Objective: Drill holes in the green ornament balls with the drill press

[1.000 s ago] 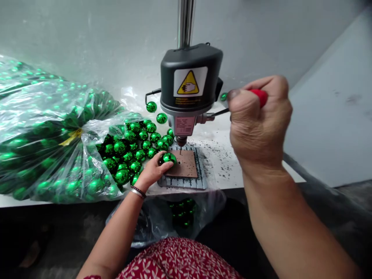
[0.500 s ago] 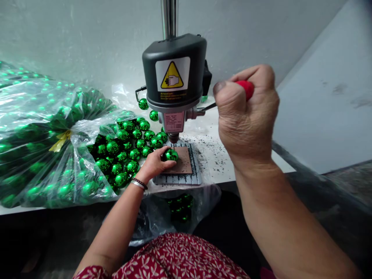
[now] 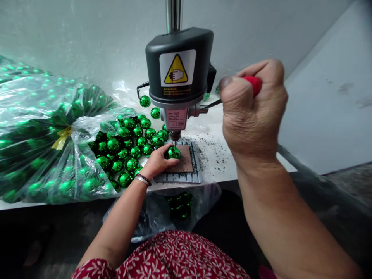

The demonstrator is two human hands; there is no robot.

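Note:
My left hand (image 3: 159,161) grips a shiny green ball (image 3: 174,153) between thumb and fingers, on a brown board (image 3: 184,162) at the base of a small drill press (image 3: 178,69). The thin drill bit (image 3: 175,143) comes down to the top of this ball; whether it has gone in I cannot tell. My right hand (image 3: 252,112) is closed round the red knob (image 3: 255,85) of the press's lever, raised to the right of the machine's head.
Many loose green balls (image 3: 124,145) spill from a clear plastic bag (image 3: 43,155) tied with a yellow strip (image 3: 62,138) on the left. Dark shavings (image 3: 215,151) litter the white table (image 3: 223,170) right of the press. Below its edge hangs another plastic bag (image 3: 157,217) with green balls.
The view has shifted slightly, so the press and both hands appear a little farther right. My left hand still grips the ball under the bit, and my right hand keeps hold of the lever knob.

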